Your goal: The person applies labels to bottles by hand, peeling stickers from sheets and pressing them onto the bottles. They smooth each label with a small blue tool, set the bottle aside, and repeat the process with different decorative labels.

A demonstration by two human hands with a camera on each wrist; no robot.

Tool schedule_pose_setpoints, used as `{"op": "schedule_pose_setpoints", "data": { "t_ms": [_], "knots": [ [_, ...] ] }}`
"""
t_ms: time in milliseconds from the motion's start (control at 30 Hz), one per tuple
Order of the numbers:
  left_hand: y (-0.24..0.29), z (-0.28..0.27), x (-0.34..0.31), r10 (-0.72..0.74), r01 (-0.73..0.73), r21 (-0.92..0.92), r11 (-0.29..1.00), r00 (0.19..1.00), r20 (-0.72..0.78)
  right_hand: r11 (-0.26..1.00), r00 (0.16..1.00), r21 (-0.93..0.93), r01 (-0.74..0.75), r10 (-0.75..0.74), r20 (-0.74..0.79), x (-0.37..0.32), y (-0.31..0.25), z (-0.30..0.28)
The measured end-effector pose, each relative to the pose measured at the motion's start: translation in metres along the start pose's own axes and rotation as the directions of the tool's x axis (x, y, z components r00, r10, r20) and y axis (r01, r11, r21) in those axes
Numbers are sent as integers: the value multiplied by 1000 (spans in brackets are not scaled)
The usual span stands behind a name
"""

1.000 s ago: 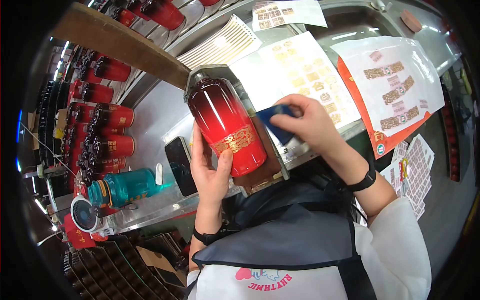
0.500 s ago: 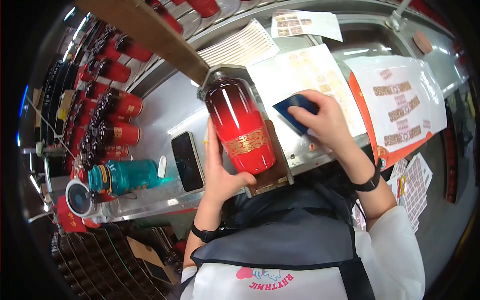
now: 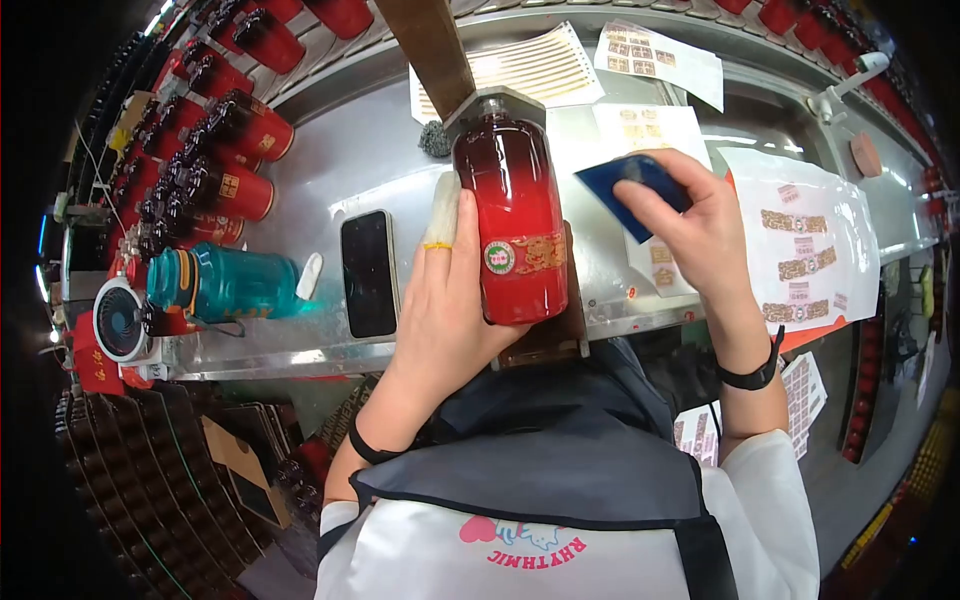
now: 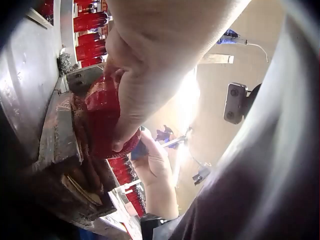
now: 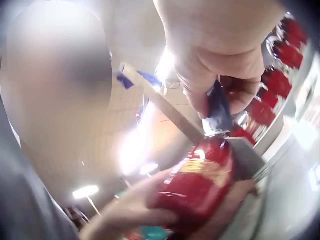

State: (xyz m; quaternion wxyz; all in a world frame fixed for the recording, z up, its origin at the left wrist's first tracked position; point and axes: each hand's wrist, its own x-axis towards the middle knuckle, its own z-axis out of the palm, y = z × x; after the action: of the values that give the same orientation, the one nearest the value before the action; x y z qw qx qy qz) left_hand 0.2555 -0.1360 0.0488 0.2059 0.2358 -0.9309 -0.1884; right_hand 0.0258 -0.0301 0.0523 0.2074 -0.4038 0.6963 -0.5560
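Grips red bottle [image 3: 515, 190] at edge of bench [image 3: 322, 160] with left hand [image 3: 445, 315], pinches blue scraper [image 3: 612, 190] clear of it in right hand [image 3: 703, 225], and has round emblem [image 3: 499, 258] newly turned into view, likely presenting more gold pattern [image 3: 542, 253].

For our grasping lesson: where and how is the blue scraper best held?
Probably the end away from the red bottle, approaching from the right: the blue scraper is thin and flat, suiting a pinch that leaves its straight left edge free.

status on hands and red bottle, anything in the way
Left hand holds red bottle. Right hand pinches blue scraper, apart from bottle. Nothing seen between scraper and bottle.
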Motion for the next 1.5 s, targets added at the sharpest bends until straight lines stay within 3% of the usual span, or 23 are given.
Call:
{"op": "schedule_pose_setpoints", "data": {
  "t_ms": [67, 100, 233, 300, 400, 533, 633, 700, 800, 867, 967, 1033, 1167, 1233, 1367, 1433, 1500],
  "knots": [
    [5, -8, 3, -100, 111, -88, 990, 988, 117, 981, 989, 177, -78, 54, 137, -8, -13, 2],
    [4, -11, 4, -100, 112, -94, 989, 988, 116, 954, 980, 252, -164, 128, 154, -11, -18, 2],
    [-8, -10, 5, -22, 22, -172, 985, 1000, 1, 925, 967, 291, -244, 212, 139, -22, 0, 4],
    [-8, -7, 8, -2, -15, -186, 982, 996, -90, 917, 957, 294, -270, 223, 184, -27, 8, 4],
    [3, -8, 10, -101, 91, -177, 980, 994, -44, 911, 949, 302, -280, 215, 229, -34, 5, 10],
    [-2, 0, 6, -96, 84, -162, 983, 993, -73, 917, 927, 252, -310, 232, 294, -38, 3, 12],
    [-11, 4, -3, -94, 79, -254, 964, 994, -47, 907, 918, 261, -330, 243, 314, -35, 5, 14],
    [-16, 10, -8, -115, 130, -276, 952, 991, 69, 904, 897, 224, -364, 276, 345, -33, 5, 12],
    [-23, 23, -10, -148, 162, -382, 910, 987, 66, 868, 842, 217, -446, 325, 431, -29, 2, 11],
    [-21, 23, -9, -231, 233, -432, 871, 971, 58, 891, 851, 185, -415, 308, 425, -28, 5, 16],
    [-14, 6, -8, -195, 202, -287, 936, 979, 55, 904, 854, 130, -406, 325, 406, -27, 4, 20],
    [-15, -3, -9, 46, -47, -22, 999, 998, -47, 898, 845, 98, -430, 361, 395, -26, 3, 22],
    [-20, 11, -10, -38, 35, -48, 998, 998, -60, 888, 848, 155, -432, 342, 404, -29, 0, 29],
    [-21, 11, -9, -153, 180, -432, 883, 983, 98, 890, 837, 145, -432, 335, 434, -28, -3, 31],
    [-36, 28, -11, -151, 185, -660, 728, 983, 109, 874, 834, 208, -440, 312, 455, -30, -3, 37],
    [-39, 41, -9, -295, 230, -943, 242, 943, 155, 872, 829, 198, -447, 320, 459, -30, -3, 39],
    [-38, 42, -7, -296, 221, -941, 256, 945, 141, 875, 827, 187, -446, 323, 460, -29, -4, 39]
  ]
}}
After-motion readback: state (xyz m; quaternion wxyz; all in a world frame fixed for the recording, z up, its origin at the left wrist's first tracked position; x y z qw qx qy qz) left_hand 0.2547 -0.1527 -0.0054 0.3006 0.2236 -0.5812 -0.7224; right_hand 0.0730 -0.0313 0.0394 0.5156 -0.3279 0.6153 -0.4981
